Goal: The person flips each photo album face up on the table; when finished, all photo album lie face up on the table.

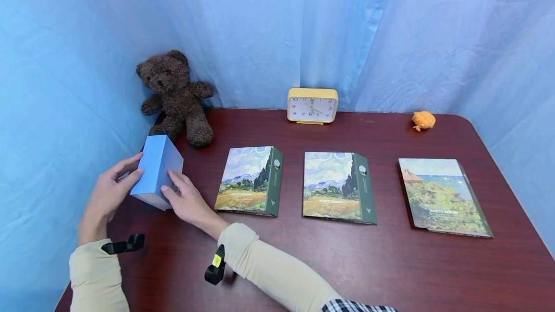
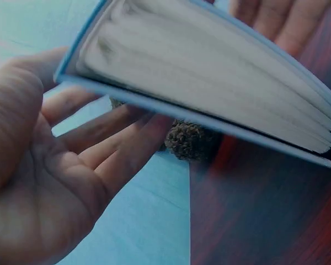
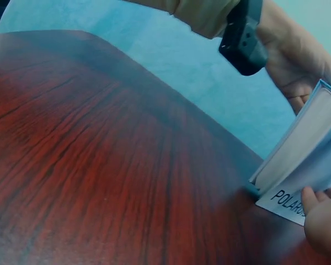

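Note:
A thick light-blue photo album (image 1: 149, 162) is upright on its edge at the table's left side, spine upward. Its white page block (image 2: 204, 72) faces the left wrist camera. Against the left cover rest the extended fingers of my left hand (image 1: 108, 189), thumb near the spine edge; in the left wrist view the palm (image 2: 55, 187) is clear of the album. On the opposite cover my right hand (image 1: 188, 201) presses with its thumb and fingertips. The right wrist view shows dark lettering on that cover (image 3: 284, 200) beside the right thumb (image 3: 310, 200).
Behind the album sits a brown teddy bear (image 1: 173, 100). Two landscape-covered photo albums (image 1: 247, 177) (image 1: 334, 184) lie mid-table, another album (image 1: 442, 196) to the right. A yellow clock (image 1: 312, 105) and an orange toy (image 1: 423, 120) stand at the back, before blue curtains (image 1: 260, 37).

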The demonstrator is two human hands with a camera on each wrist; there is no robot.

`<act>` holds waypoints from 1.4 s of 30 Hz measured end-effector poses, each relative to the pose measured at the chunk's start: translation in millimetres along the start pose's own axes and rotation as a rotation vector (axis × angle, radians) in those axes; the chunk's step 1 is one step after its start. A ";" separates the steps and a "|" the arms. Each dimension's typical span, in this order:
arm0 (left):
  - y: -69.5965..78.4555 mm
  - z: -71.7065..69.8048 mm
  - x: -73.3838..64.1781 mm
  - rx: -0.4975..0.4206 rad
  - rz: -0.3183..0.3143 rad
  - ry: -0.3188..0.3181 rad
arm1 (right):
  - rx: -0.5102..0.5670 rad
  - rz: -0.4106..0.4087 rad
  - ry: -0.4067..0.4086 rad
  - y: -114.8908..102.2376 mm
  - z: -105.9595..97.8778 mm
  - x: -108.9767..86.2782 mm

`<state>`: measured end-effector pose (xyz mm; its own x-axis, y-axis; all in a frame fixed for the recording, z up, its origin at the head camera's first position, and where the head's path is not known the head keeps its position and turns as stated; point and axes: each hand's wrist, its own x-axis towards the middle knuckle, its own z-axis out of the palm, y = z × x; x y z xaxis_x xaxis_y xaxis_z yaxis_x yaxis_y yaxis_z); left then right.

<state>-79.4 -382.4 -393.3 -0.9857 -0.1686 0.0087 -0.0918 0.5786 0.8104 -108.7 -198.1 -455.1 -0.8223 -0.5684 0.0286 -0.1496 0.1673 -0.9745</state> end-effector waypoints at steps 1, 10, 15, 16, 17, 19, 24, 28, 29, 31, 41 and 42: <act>0.9 -0.7 -0.3 0.015 -0.020 0.009 | -0.022 0.006 -0.009 0.5 1.5 -0.1; 6.5 -6.1 1.7 0.157 -0.167 -0.041 | -0.291 0.024 -0.046 -0.5 10.0 -0.2; 0.1 -5.4 2.1 0.181 -0.219 -0.059 | -0.384 0.077 -0.039 -0.4 10.1 -1.2; -1.5 -5.1 2.0 0.181 -0.228 -0.061 | -0.392 0.091 -0.038 0.0 9.9 -1.4; -3.0 -4.8 1.7 0.182 -0.236 -0.062 | -0.401 0.103 -0.037 0.6 9.7 -1.3; -6.0 -4.6 1.4 0.179 -0.253 -0.066 | -0.416 0.121 -0.038 2.1 9.4 -1.0; -12.7 -5.6 2.5 0.207 -0.283 -0.066 | -0.443 0.139 -0.043 5.6 9.3 -0.3; -17.2 -5.8 5.1 0.286 -0.283 -0.072 | -0.465 0.141 -0.042 7.5 10.1 -0.8; -18.3 -5.7 5.5 0.303 -0.281 -0.074 | -0.473 0.138 -0.042 7.9 10.4 -1.1; -20.3 -5.4 5.9 0.303 -0.297 -0.079 | -0.493 0.130 -0.043 8.7 11.1 -1.4; -33.4 2.7 4.5 0.249 -0.395 -0.084 | -0.643 0.081 -0.041 10.2 12.1 0.9; -34.6 3.6 4.0 0.250 -0.395 -0.081 | -0.649 0.077 -0.039 10.4 12.4 1.0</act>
<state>-80.6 -400.2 -423.3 -0.8754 -0.3569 -0.3259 -0.4832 0.6589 0.5765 -104.3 -206.9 -468.0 -0.8251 -0.5622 -0.0559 -0.4021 0.6539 -0.6409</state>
